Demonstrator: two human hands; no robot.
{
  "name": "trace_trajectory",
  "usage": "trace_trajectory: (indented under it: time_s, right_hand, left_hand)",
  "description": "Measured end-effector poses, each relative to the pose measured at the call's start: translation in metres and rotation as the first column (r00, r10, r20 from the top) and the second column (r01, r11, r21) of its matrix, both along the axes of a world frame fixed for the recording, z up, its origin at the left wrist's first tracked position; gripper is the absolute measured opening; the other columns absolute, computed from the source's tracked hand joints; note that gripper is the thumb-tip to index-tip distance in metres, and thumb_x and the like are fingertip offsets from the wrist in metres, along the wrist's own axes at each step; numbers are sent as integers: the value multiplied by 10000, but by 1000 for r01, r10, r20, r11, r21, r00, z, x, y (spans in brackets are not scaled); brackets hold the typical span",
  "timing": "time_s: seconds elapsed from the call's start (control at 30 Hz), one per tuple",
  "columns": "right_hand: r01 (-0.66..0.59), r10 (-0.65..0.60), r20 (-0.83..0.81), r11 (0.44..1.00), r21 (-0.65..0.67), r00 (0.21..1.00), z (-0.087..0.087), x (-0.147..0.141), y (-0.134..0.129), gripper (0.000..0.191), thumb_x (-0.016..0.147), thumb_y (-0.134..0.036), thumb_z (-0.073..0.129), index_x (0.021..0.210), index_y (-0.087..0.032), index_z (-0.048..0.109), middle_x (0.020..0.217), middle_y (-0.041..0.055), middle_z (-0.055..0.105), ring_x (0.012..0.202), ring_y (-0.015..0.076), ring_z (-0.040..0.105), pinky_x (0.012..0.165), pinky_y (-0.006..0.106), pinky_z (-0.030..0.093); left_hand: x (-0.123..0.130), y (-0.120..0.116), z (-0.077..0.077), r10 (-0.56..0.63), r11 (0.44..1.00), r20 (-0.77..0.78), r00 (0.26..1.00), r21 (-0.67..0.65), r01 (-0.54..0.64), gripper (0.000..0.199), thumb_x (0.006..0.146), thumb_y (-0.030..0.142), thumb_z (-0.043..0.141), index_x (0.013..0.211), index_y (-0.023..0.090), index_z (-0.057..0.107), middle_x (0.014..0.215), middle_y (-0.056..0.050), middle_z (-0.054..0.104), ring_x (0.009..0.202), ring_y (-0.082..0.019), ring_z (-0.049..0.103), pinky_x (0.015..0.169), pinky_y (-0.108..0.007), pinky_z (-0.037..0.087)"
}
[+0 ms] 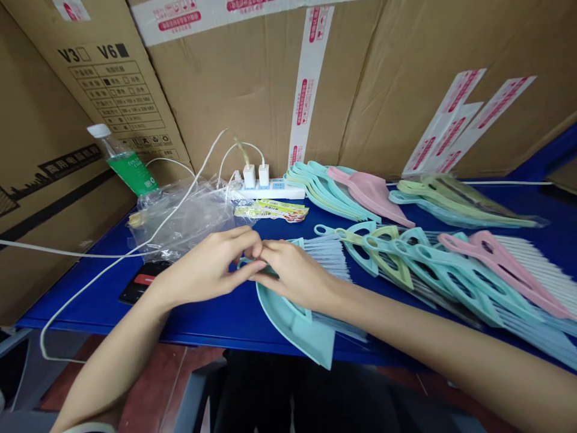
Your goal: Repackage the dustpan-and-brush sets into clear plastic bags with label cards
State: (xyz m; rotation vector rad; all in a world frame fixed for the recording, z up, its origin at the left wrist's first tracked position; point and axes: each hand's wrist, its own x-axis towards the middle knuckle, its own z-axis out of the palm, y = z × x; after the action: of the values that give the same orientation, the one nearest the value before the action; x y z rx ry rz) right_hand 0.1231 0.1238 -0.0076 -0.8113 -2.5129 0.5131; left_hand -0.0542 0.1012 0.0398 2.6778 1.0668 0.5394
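One bagged set (471,199), one in hand, others unpaired.
Right grip (291,270) grasping dustpan (300,334) and brush (331,252); left grip (225,261) I cannot tell; loose dustpans (366,192), two o'clock; loose brushes (455,257), three.

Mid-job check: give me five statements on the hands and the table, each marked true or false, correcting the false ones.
1. The left hand and right hand are together at the near dustpan's handle end. True.
2. The pink brush lies left of both hands. False: the pink brush lies to their right, among blue-green brushes.
3. The bottle has a white cap. True.
4. The power strip has nothing plugged in. False: white chargers are plugged into the power strip.
5. The tabletop is blue. True.
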Motion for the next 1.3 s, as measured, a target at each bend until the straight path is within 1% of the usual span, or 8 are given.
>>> trace_trajectory:
  time_s: [0.1,0.27,0.5,0.67,0.77,0.9,1.07,1.3]
  right_hand:
    - [26,-48,-167,991,-133,985,-6,-1,4,223,810,-162,690,873,-206,481,892,29,636,828,191,617,727,323,456]
    - [3,-84,-293,964,-265,952,-12,-1,2,462,717,-103,743,834,-259,324,876,-27,547,766,150,547,679,294,427]
    - [-26,-73,-362,965,-262,929,-12,-4,0,405,774,-109,698,828,-258,326,904,-10,516,804,149,518,723,298,432]
    - [52,-61,-223,998,-47,973,8,21,12,63,947,-202,454,888,-215,473,946,60,602,881,196,560,790,355,449]
    - [143,-167,97,965,220,981,18,56,31,194,933,-190,431,933,-180,624,991,118,660,993,280,563,866,453,424]
    - [46,-151,369,960,277,917,15,102,56,313,942,-261,415,959,-210,723,1093,112,693,1039,300,588,865,467,442]
    - [36,-156,403,956,290,902,5,117,61,440,992,-341,328,947,-214,746,1081,100,712,1007,264,619,861,429,454]
    - [62,-255,394,895,441,883,-1,114,57,370,977,-309,406,900,-195,750,971,103,725,902,256,632,786,413,463]
  left_hand:
    - [-7,10,1,49,996,-94,994,-67,-56,105,883,241,581,915,180,502,818,6,563,705,-138,537,634,-254,396]
    - [-13,18,-2,-8,975,-156,988,-219,-27,166,874,297,594,973,185,522,843,1,574,747,-156,548,686,-275,414]
    - [-16,22,-6,-78,976,-112,991,-211,53,169,881,312,593,971,174,556,892,-28,612,815,-175,573,754,-298,457]
    - [-19,28,-8,-69,985,-69,995,-163,57,188,913,298,577,1063,187,595,1013,-59,661,922,-190,617,832,-320,483]
    - [-21,31,-7,-48,990,-71,996,-137,38,207,935,258,537,1120,193,606,1101,-74,666,1004,-197,621,881,-328,479]
    - [-19,33,-7,-83,981,-73,994,-182,68,205,961,216,466,1063,187,641,1070,-67,680,959,-178,641,859,-302,494]
    - [-17,33,-4,-89,972,-63,994,-223,73,233,950,198,479,1092,209,663,1096,-61,682,972,-170,649,870,-288,507]
    - [-16,30,-2,-68,968,-94,993,-248,42,261,929,180,487,1082,236,691,1081,-51,672,947,-165,645,864,-290,514]
